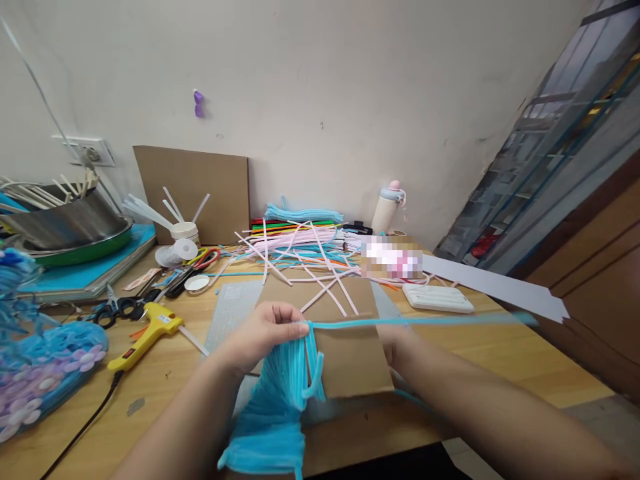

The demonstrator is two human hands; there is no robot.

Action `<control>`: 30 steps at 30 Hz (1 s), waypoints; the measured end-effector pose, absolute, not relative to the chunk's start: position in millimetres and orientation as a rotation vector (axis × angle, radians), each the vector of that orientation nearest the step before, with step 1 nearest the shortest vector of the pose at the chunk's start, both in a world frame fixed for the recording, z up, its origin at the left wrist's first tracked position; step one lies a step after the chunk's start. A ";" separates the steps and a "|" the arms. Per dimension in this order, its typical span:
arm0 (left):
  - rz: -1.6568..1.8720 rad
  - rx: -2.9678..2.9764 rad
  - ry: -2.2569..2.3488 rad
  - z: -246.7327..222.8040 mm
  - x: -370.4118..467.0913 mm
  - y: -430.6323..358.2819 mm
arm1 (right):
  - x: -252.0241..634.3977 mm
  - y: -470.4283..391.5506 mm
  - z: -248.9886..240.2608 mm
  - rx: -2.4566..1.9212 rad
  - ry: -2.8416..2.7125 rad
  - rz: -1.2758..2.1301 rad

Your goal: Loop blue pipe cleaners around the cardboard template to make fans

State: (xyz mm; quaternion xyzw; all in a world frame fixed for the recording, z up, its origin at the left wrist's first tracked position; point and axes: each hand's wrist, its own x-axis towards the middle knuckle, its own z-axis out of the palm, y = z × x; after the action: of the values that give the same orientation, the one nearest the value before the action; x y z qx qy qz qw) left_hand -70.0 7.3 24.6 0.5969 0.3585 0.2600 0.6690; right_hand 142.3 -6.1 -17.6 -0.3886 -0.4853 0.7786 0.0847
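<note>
Left hand: [280, 327] nearly closed, we pinch the blue stems [287, 373] between thumb and forefinger at their top, seemingly to keep the bunch from slipping.
Right hand: [397, 347] mostly hidden by the card [350, 367]; we cannot tell how open it is or what it grips. It may be bracing the card from behind.
Blue stems: at the near side of the table [500, 353], in front of us, spreading below our left thumb over the card's left part.
Loose stem: [375, 323] stretched rightward from our left fingertips, its far end blurred, perhaps kept out to the side to stay untangled.
Pink stems: [327, 291] scattered beyond the card, some lying across a brown sheet.
Glue gun: [150, 337] on its side at our left, probably parked within reach.
Tub: [185, 232] holds white sticks upright, likely for easy picking.
</note>
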 end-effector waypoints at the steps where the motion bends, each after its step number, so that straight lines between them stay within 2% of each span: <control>1: 0.533 1.381 0.789 25.5 -68.2 4.2 | 142.7 -1.2 -15.8 -1.171 -1.409 2.384; 7: 0.375 1.639 0.799 23.1 -59.5 -3.6 | 147.2 24.3 13.6 -1.115 -1.275 2.665; 10: 0.387 1.700 0.851 19.0 -58.9 -1.0 | 149.9 26.9 28.5 -1.089 -1.448 2.529; 17: 0.440 1.713 0.965 11.6 -61.5 3.9 | 141.4 8.3 62.8 -1.340 -2.195 1.635; 23: 0.595 1.597 1.083 10.5 -60.8 8.2 | 131.1 -24.0 78.5 -1.372 -2.602 0.450; 26: 0.704 1.512 1.117 12.1 -59.0 9.7 | 130.5 -35.0 72.7 -1.333 -2.620 0.172; 30: 0.851 1.357 1.158 13.4 -60.6 13.7 | 133.3 -43.2 59.0 -1.363 -2.588 0.007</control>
State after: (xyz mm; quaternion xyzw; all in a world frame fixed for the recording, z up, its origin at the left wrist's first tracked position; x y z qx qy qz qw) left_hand -60.6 13.7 13.4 0.5732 0.4894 0.3594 0.5502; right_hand 133.3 -43.2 59.0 -0.4632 -0.8796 0.0024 0.1083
